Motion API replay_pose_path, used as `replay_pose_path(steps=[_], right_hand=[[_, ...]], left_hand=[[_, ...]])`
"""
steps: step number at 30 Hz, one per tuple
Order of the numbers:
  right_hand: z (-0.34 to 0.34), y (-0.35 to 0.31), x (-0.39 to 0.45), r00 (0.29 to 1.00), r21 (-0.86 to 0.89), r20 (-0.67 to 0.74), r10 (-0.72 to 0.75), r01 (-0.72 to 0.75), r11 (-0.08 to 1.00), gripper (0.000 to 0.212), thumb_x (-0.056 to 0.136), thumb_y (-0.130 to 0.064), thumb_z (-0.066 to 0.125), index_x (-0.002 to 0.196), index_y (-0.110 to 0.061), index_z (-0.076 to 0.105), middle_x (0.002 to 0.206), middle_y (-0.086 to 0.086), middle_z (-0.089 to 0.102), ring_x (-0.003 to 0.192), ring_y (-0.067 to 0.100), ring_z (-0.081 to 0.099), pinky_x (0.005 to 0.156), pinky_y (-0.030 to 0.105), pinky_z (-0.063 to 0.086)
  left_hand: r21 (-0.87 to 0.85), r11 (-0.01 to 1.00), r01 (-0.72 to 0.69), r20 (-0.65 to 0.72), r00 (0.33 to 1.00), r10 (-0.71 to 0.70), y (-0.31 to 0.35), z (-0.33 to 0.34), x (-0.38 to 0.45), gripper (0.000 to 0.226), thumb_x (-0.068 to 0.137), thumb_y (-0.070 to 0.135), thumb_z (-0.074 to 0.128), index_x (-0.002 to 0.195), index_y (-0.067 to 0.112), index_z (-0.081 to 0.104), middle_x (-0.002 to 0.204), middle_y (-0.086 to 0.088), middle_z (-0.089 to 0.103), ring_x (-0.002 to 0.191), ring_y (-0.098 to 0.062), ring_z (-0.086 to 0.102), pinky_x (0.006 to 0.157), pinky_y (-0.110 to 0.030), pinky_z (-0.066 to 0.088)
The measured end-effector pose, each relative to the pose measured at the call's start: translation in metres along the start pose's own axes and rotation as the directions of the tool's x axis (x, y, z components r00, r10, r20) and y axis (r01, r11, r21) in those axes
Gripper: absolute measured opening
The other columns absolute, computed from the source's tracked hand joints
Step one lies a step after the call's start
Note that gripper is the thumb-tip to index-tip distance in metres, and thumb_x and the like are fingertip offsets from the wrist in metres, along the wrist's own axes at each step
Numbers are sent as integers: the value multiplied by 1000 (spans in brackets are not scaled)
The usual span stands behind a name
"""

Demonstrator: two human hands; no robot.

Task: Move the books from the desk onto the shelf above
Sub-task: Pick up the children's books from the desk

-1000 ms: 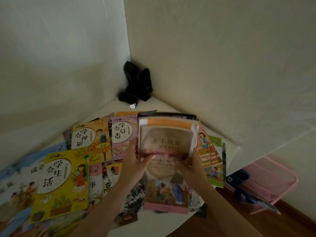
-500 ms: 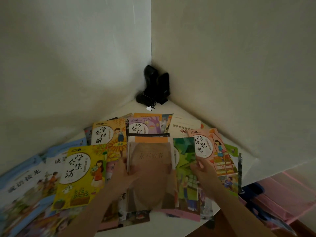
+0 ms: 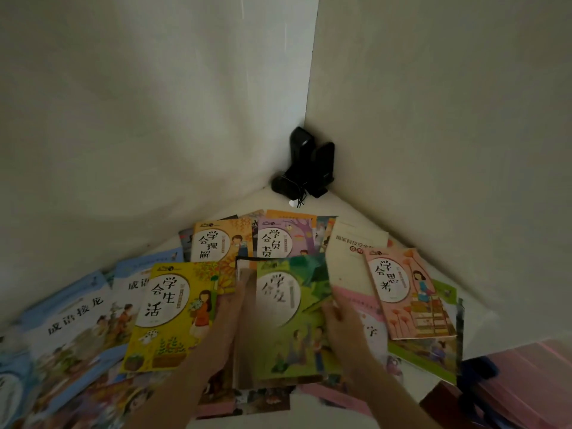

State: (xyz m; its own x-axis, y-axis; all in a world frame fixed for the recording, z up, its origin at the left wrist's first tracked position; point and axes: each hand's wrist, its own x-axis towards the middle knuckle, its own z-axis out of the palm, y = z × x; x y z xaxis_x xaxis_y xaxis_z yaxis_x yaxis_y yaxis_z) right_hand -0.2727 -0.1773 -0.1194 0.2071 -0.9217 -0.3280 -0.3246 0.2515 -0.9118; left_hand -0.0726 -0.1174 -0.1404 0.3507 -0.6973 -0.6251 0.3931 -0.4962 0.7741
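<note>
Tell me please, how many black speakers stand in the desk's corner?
2, side by side against the wall corner: the taller black speaker on the left, the shorter black speaker on its right. Dark cabled clutter at their feet could hide something more.

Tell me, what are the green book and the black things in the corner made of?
The green book, held between the left hand and right hand, looks like paper with a smooth printed cover, thin and flat. The black things look like hard plastic, slightly shiny, probably small speakers; the dim light leaves that unsure.
</note>
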Motion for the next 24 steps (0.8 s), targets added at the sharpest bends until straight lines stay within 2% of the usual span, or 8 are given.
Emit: replay_pose_path(steps=[4,6,8,10,13,15,19,24], right_hand=[[27,26,-4,999,-169,-25,-41,36,985,25,99,-13,47,116,-27,60,92,-12,65,79,2,62,58,8,46],[24,30,-3,991,-338,-65,-113,85,937,21,94,-17,56,112,-23,64,99,-4,64,94,16,61,65,7,39],[14,34,2,996,-381,-24,-84,68,922,50,86,-31,65,133,-20,53,127,2,55,120,24,50,89,21,42],[-3,35,1,992,-143,116,57,-40,989,76,85,-32,71,148,-21,30,140,2,47,126,21,49,93,29,50],[-30,24,-1,979,136,203,8,-36,990,51,78,-34,77,123,-20,56,112,4,70,104,22,65,78,23,54],[-49,13,-7,986,151,86,-141,127,980,26,84,-10,72,108,-11,61,95,4,71,90,17,67,73,20,53],[-76,17,-16,957,80,-69,-283,288,954,37,85,-3,65,118,-17,53,103,0,68,95,17,67,78,27,56],[-91,66,-20,977,0,-77,-198,199,980,71,87,2,62,145,-21,27,128,-3,58,113,11,61,96,34,52]], left_hand=[[205,974,-94,-1,995,96,-14,-3,0,59,77,18,80,121,20,41,118,-4,61,98,-17,62,77,-29,54],[207,968,-142,19,990,141,-19,-7,-2,60,78,7,77,122,22,39,118,-3,62,95,-12,62,67,-21,55],[154,962,-224,68,974,216,-17,-10,-9,62,77,4,76,125,24,41,116,-2,65,100,-18,65,71,-25,58],[122,939,-322,160,940,302,-4,-8,-20,67,77,2,76,129,29,42,116,1,68,106,-21,66,81,-35,58],[121,890,-440,281,875,394,22,11,-31,69,78,-2,75,127,35,42,118,6,68,106,-14,66,84,-35,57],[135,862,-488,337,841,423,37,28,-31,68,78,6,77,128,35,41,120,4,66,109,-15,65,87,-38,56],[174,800,-574,422,777,466,35,64,-31,67,77,30,75,132,44,40,129,2,56,122,-19,55,101,-48,47],[377,714,-590,531,769,355,-9,89,-20,89,90,46,60,134,64,-15,158,20,10,129,1,39,106,-25,38]])
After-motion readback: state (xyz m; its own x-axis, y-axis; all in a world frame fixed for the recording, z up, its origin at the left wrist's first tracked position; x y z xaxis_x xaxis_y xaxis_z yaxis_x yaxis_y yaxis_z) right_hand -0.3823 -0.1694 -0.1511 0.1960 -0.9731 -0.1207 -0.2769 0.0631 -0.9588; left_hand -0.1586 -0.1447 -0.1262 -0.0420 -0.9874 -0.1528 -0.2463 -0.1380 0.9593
